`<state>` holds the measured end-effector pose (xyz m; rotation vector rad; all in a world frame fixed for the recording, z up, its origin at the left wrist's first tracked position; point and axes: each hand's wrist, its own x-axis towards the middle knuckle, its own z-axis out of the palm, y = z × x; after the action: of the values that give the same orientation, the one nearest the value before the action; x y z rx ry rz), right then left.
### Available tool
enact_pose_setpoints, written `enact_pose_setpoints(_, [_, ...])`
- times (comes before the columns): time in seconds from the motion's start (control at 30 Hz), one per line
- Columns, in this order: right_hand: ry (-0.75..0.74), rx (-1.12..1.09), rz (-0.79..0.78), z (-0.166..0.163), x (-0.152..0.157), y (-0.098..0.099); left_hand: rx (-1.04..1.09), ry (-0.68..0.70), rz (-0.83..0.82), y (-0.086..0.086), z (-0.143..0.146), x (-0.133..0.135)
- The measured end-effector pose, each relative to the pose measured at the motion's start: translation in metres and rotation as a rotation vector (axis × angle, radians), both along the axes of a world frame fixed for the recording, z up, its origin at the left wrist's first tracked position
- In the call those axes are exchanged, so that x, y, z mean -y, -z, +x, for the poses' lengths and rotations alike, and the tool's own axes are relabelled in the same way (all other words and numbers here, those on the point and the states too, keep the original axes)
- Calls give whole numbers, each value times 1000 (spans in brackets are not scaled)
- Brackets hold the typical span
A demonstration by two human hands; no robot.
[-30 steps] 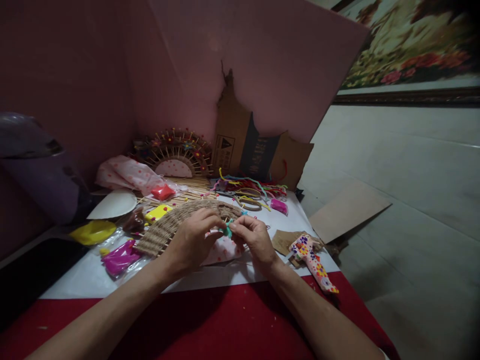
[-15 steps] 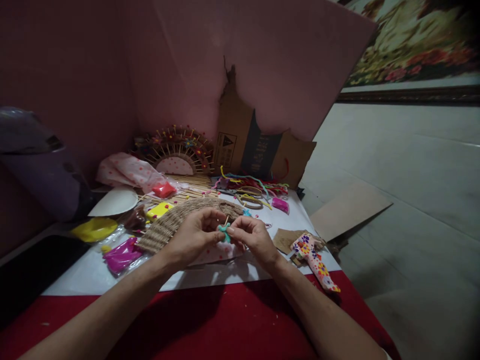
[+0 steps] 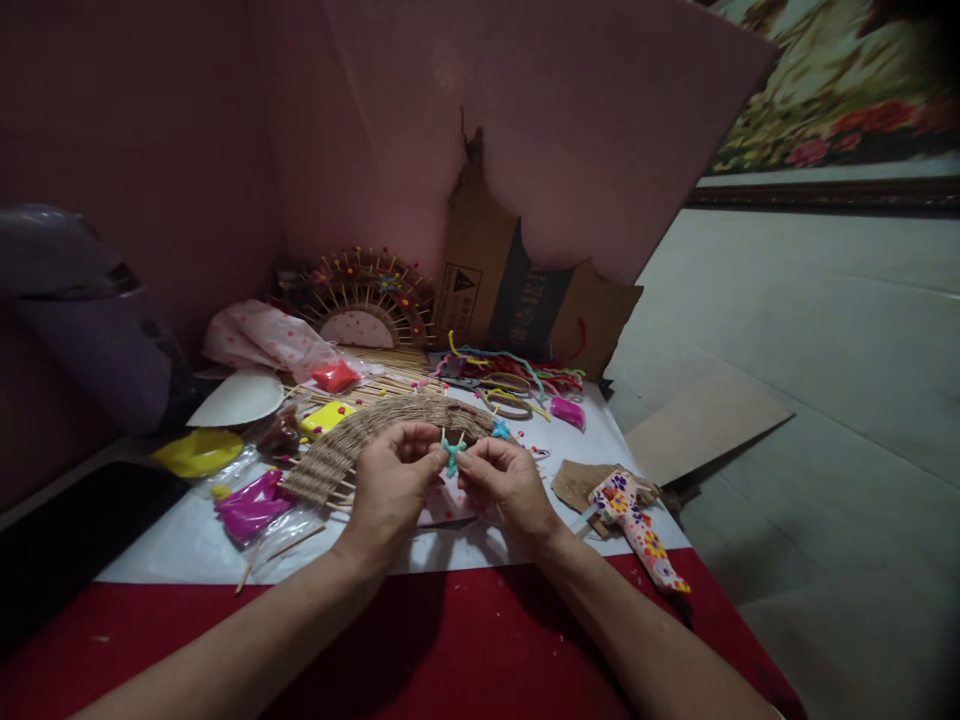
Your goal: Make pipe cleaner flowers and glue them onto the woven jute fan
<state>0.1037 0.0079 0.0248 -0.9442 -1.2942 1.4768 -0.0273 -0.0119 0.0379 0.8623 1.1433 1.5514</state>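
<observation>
Between my fingertips is a small teal piece of soft, yarn-like or clay-like material (image 3: pixel 453 456); I cannot make out which. My left hand (image 3: pixel 397 475) pinches its left side, and my right hand (image 3: pixel 501 480) pinches its right side. Just behind the hands lies a woven brown arch (image 3: pixel 337 455) with thin sticks poking out of its edges. A blue star-like flower (image 3: pixel 501 428) sits at the arch's right end. Pale dotted fabric inside the arch is partly hidden by my hands.
Scissors (image 3: pixel 506 400) and coloured yarn strands (image 3: pixel 540 375) lie behind, near a torn cardboard sheet (image 3: pixel 495 290). To the left are a purple clay packet (image 3: pixel 255 508), a yellow packet (image 3: pixel 196 453) and a white plate (image 3: pixel 236 397). A flower-patterned glue gun-shaped object (image 3: pixel 634 525) lies at right.
The teal piece has turned and spread, so more of it shows between my fingertips. My hands have drawn slightly apart, and the whole view has shifted a little.
</observation>
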Motion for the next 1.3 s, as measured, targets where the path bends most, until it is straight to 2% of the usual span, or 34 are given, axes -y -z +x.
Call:
enact_pose_setpoints(0.1, [1,-38,-37,-2,1,2,16,-52,-6,0,4,2])
enact_pose_setpoints(0.3, [-63,-149,-185,-4,2,-1,-112,-145,88,5,8,2])
enact_pose_setpoints(0.47, [-11,-41,-75,-5,4,1,-59,-172,-8,6,9,1])
enact_pose_setpoints(0.67, [21,22,-6,-5,4,3,76,-120,-31,5,8,0])
enact_pose_setpoints(0.83, [-4,-42,-73,-7,3,6,33,-151,-14,2,9,2])
enact_pose_setpoints(1.03, [21,20,-2,-6,3,5,9,-133,-3,1,12,4])
enact_pose_setpoints(1.3, [38,-46,-77,-1,-3,6,40,16,-8,1,4,-2])
